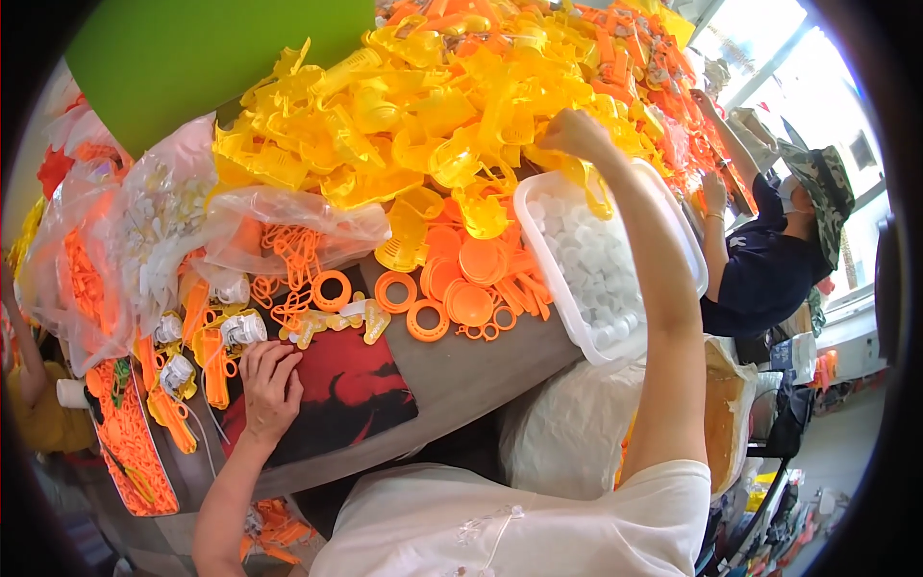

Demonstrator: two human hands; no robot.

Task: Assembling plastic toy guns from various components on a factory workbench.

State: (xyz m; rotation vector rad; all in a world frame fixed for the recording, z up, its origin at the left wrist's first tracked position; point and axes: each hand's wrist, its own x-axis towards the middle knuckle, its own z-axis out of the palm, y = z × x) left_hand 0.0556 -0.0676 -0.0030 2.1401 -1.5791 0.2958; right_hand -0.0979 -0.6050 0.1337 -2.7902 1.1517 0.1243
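A: Head view shows the heap of yellow plastic parts (423, 115) at the far side of the worktop (461, 375). Which hand is nearer?

B: The right hand (574, 132). It reaches forward over the white tub (673, 231) and touches the heap's near edge; the fingers curl around a yellow piece, but I cannot tell if they grip it.

A: And the left hand (269, 385)?

B: Well apart, lying with bent fingers on the red and black cloth (356, 385), just beside the small white pieces (240, 330). Orange rings (423, 308) lie between the cloth and the heap.
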